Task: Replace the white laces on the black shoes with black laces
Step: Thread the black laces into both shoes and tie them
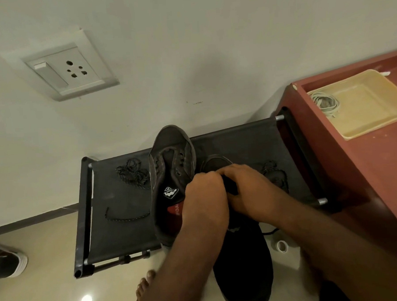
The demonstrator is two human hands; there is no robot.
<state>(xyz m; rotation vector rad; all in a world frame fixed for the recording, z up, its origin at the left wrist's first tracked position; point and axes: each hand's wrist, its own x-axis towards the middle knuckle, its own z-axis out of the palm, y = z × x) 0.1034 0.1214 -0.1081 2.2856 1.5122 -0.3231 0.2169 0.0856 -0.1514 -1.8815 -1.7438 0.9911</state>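
Observation:
Two black shoes sit on a black fabric rack (119,235). The left shoe (170,165) lies toe away from me, its eyelets bare of laces. The second shoe (244,263) is nearer me, and only its toe and heel part show. My left hand (204,196) and my right hand (248,189) meet over its eyelet area, fingers curled on its upper. What they pinch there is hidden. Speckled black laces lie bunched left (132,174) and right (272,171) of the shoes. A loose black strand (125,217) lies at the front left. White laces (323,101) are coiled in a beige tray (375,118).
A red-brown cabinet (366,176) stands against the rack's right end and carries the tray. A wall socket (69,69) is on the wall behind. On the floor are a black shoe with a white sole (8,264), a tape roll (282,246) and my bare foot (145,289).

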